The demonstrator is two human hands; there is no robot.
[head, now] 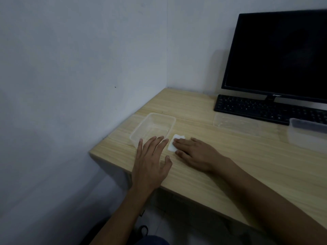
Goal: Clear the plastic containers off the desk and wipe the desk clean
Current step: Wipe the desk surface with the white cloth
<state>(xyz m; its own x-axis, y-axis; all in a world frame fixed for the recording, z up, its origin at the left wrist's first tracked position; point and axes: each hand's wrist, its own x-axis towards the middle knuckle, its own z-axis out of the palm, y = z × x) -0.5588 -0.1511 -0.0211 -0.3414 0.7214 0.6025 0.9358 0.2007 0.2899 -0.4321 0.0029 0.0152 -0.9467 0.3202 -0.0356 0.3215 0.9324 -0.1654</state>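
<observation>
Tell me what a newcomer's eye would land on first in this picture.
First the two hands at the near left corner of the wooden desk: the right hand presses flat on a white tissue, while the left hand, fingers spread, reaches toward the clear plastic container beside it. Next, the dark monitor and black keyboard at the back right.

Monitor [279, 55]: top and right side cut off by the frame edge; stand mostly hidden behind the keyboard [265, 109]. Logo on the lower bezel too small to read. Keyboard runs out of frame on the right; key legends illegible.

Clear container [307, 133] at the desk's [230, 165] right side: cut by the frame edge, full shape unknown.

White wipe [172, 145]: near half hidden under the right hand's [196, 154] fingers.

Left hand [151, 163] covers the near corner of the clear tub [152, 129]; touching or hovering, cannot tell.

Desk's near right corner out of frame.
</observation>
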